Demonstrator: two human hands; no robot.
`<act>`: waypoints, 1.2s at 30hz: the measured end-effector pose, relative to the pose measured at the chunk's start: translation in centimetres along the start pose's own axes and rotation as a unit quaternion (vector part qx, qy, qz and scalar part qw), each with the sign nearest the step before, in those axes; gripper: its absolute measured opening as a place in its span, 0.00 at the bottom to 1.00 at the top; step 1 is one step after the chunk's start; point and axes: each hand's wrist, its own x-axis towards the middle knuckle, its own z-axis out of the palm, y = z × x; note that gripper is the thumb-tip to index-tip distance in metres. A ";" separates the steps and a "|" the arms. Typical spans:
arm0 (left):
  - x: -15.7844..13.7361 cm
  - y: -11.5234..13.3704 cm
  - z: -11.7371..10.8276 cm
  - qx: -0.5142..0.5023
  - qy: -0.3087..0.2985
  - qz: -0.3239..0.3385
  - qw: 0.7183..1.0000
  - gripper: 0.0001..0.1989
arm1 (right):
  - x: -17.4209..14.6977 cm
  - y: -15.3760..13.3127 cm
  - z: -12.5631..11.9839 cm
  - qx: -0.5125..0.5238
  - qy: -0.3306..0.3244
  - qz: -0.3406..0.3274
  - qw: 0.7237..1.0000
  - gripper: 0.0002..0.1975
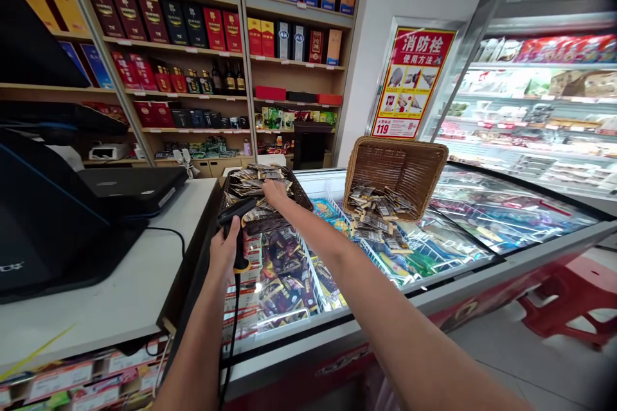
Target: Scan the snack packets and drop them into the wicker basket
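Observation:
My left hand (224, 250) is wrapped round the handle of a black barcode scanner (241, 231), whose cord hangs down in front of the freezer. The scanner's head points toward a dark woven basket (301, 194) full of small flat packets (245, 186). My right hand (276, 192) reaches into that basket, its fingers curled down among the packets; what they hold is hidden. To the right, a brown wicker basket (429, 170) lies tilted toward me on the freezer. Similar packets (380, 202) sit inside it, and several have spilled onto the glass (373, 234).
A glass-topped chest freezer (289, 324) with packaged ice creams is under both baskets. The white counter (110, 270) at left bears a black checkout terminal (48, 218). Boxed-bottle shelves (187, 45) stand behind. A red stool (569, 302) and lit display fridge (540, 96) are at right.

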 end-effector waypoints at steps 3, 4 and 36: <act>0.0 -0.1 0.1 -0.006 0.003 0.001 1.000 0.30 | -1.4 1.7 -0.9 0.039 0.052 0.010 0.998 0.18; 0.1 -0.2 0.2 -0.006 0.001 0.002 1.000 0.31 | -2.2 2.5 -1.3 0.070 0.083 0.010 0.994 0.17; -1.9 -2.3 2.9 0.174 -0.308 0.040 0.935 0.18 | -20.4 16.4 -3.3 0.229 0.266 0.069 0.934 0.16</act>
